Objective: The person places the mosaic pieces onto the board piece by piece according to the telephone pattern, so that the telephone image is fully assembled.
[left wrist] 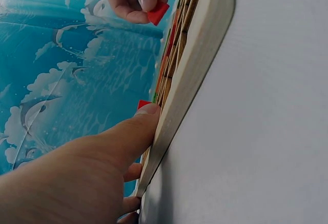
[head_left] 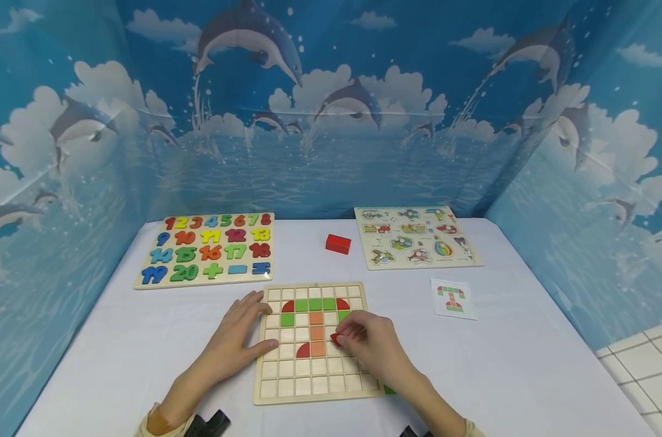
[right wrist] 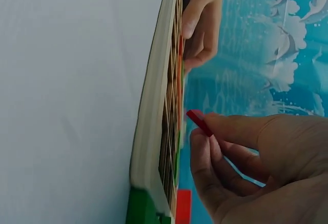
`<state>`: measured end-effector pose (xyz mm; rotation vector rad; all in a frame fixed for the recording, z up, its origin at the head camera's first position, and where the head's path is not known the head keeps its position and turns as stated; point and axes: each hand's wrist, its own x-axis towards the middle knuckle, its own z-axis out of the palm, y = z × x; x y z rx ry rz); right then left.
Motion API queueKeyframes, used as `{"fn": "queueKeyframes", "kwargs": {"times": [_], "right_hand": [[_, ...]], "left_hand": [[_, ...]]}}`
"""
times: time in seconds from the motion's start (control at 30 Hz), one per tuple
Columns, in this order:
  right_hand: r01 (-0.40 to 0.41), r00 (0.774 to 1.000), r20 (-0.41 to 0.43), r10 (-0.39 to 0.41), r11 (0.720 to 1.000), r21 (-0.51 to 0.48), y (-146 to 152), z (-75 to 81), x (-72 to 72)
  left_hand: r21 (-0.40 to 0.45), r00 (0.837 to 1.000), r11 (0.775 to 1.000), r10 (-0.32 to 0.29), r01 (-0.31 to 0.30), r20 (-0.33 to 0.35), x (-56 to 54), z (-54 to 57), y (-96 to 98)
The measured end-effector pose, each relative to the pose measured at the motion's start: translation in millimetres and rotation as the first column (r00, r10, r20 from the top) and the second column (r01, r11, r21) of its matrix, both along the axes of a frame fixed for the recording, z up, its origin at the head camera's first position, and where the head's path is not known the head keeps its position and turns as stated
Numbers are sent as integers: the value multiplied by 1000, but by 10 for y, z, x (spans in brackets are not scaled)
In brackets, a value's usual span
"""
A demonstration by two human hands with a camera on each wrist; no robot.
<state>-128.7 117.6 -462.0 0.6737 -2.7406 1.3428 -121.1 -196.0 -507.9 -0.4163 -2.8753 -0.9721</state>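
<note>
Fingers of the right hand (head_left: 378, 347) are pinching a half-hidden red tile (right wrist: 199, 123); the left hand (head_left: 234, 334), fingers apart, is touching a gridded wooden board's (head_left: 309, 399) nine-o'clock edge.

The board (head_left: 320, 385) looks like bare wood, matt, smooth along its edge; the tile (right wrist: 200, 123) has an even, smooth finish like paint; the number puzzle (head_left: 243, 278) seems wooden as well, its digits (head_left: 185, 237) smooth and painted-looking; the tablecloth (head_left: 145, 364) is matt, faintly wrinkled; the backdrop (head_left: 309, 176) carries a soft sheen over its creases, fabric or plastic, I can't tell; the card (head_left: 454, 298) looks like printed paper.
</note>
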Motion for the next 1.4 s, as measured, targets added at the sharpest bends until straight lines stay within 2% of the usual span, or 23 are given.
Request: {"fn": "queueKeyframes", "kwargs": {"times": [0.43,0.63,0.9,1.03,1.27,1.4], "right_hand": [[-87,995,-46,91,992,92,-12,-104,-20],[-107,991,-68,115,989,103,10,-103,-32],[-196,976,-65,206,971,139,60,-88,-12],[-193,976,-68,207,965,176,57,-76,3],[-127,978,-130,160,965,231,18,-61,37],[-126,977,-137,162,963,239,-1,-57,56]], "left_hand": [[-10,1000,1000,4,-4,2,-8,11,-4],[-16,1000,1000,5,-5,1,-12,5,-8],[-13,1000,1000,2,-2,2,-11,-2,-5],[-11,1000,1000,3,-3,4,-6,1,-2],[-12,1000,1000,3,-3,1,-12,-7,-3],[-13,1000,1000,1,-1,-1,-13,-7,-2]]}}
